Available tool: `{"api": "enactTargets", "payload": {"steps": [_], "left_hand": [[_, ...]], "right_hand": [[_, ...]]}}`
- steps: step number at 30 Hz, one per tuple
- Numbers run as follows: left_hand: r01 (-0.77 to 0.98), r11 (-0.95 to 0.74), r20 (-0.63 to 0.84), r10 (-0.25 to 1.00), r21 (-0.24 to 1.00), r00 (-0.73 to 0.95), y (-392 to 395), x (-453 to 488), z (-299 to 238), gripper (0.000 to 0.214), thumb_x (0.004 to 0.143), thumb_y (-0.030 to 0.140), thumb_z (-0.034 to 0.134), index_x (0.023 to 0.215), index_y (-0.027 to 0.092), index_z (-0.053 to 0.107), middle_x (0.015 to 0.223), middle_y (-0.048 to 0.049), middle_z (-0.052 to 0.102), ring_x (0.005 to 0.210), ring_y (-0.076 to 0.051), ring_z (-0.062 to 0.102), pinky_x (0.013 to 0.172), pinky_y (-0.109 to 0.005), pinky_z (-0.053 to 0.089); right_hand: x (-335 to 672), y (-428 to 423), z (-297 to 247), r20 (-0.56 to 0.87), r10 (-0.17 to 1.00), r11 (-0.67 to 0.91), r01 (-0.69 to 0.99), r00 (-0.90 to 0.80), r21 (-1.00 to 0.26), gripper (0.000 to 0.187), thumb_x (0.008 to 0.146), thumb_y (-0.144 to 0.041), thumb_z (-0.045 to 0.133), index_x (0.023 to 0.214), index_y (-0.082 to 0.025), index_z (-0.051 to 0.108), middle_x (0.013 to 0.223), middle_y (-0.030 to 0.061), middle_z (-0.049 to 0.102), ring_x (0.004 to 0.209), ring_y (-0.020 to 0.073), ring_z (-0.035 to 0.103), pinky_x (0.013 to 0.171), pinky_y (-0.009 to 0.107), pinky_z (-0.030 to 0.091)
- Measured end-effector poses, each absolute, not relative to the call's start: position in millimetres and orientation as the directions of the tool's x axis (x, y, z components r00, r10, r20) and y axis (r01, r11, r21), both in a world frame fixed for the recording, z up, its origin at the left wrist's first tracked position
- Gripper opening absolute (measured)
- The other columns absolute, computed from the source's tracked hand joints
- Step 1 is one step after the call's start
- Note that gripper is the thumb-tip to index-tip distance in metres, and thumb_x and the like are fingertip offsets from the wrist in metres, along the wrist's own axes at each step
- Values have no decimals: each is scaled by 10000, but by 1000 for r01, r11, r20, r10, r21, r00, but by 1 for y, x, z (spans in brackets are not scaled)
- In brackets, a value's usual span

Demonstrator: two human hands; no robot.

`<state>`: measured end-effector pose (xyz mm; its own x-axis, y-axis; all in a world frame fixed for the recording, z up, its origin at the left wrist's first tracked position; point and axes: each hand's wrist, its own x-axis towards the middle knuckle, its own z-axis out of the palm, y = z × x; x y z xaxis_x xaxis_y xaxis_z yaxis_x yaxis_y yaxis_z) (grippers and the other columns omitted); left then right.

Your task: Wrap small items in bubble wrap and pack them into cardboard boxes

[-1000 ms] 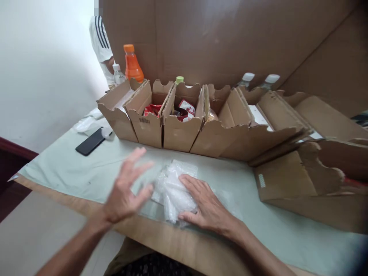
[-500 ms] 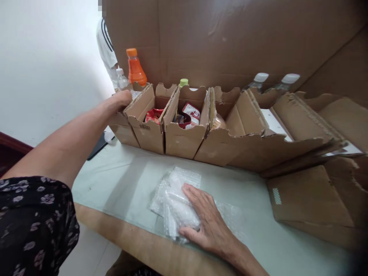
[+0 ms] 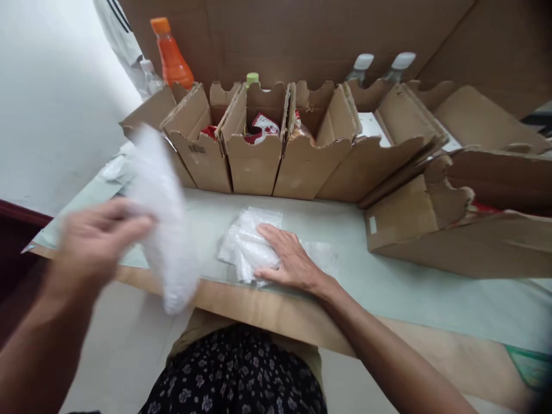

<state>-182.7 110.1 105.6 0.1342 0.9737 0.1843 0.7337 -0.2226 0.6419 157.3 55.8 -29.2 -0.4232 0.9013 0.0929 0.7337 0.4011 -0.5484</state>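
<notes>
My left hand [image 3: 101, 236] pinches the edge of a whitish translucent bubble wrap bag [image 3: 161, 224]. It hangs, smeared by motion, over the table's front left edge. My right hand [image 3: 287, 253] lies with fingers stretched out on a small stack of clear bubble wrap [image 3: 250, 238] on the table, thumb apart at the near side. Another thin clear piece of wrap [image 3: 321, 256] pokes out to the right, behind the wrist.
Open cardboard bins [image 3: 254, 164] stand in a row behind, some with red packets [image 3: 265, 126]. An orange bottle [image 3: 172, 60] and white-capped bottles [image 3: 401, 63] rise at the back. Another cardboard box [image 3: 466, 230] sits at the right. A person's sleeve [image 3: 116, 31] shows at the upper left.
My left hand has come back from the leftmost bin toward me and now carries a bubble wrap bag. My right hand stays on the stack. The view has tilted down.
</notes>
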Motion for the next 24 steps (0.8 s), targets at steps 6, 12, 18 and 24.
{"api": "enactTargets", "payload": {"steps": [6,12,18,24], "left_hand": [[637,-227,21,949,737,314,113,-100,26,779,789,603,647,1445,187,585,1491,-189,585,1357,-407,570,1076,-575,512],[604,-362,-19,848,710,530,128,-102,19,1072,757,755,732,1648,321,323,1785,-135,121,1634,-460,97,1254,-689,254],[511,-463,-49,704,724,708,126,-64,5,1083,709,664,810,1619,251,393,1678,-160,414,1543,-473,361,1271,-654,273],[263,-212,64,876,941,478,106,-59,0,976,687,498,790,1555,201,457,1537,-173,556,1413,-395,539,1213,-544,421]], "right_hand": [[169,32,14,96,921,379,806,-379,-454,1098,851,-815,621,1687,-217,233,1714,191,329,1584,390,317,1252,635,292],[234,-33,19,62,992,121,918,-105,-378,1088,867,-643,715,1707,-293,117,1727,156,315,1578,407,329,1219,645,366],[212,-6,-18,22,982,179,901,-185,-395,1057,849,-438,740,1701,-276,137,1710,188,334,1559,416,365,1180,669,408],[169,26,-11,186,931,363,753,-313,-549,807,882,-194,566,1647,-282,326,1653,122,453,1545,308,425,1224,545,432]]}}
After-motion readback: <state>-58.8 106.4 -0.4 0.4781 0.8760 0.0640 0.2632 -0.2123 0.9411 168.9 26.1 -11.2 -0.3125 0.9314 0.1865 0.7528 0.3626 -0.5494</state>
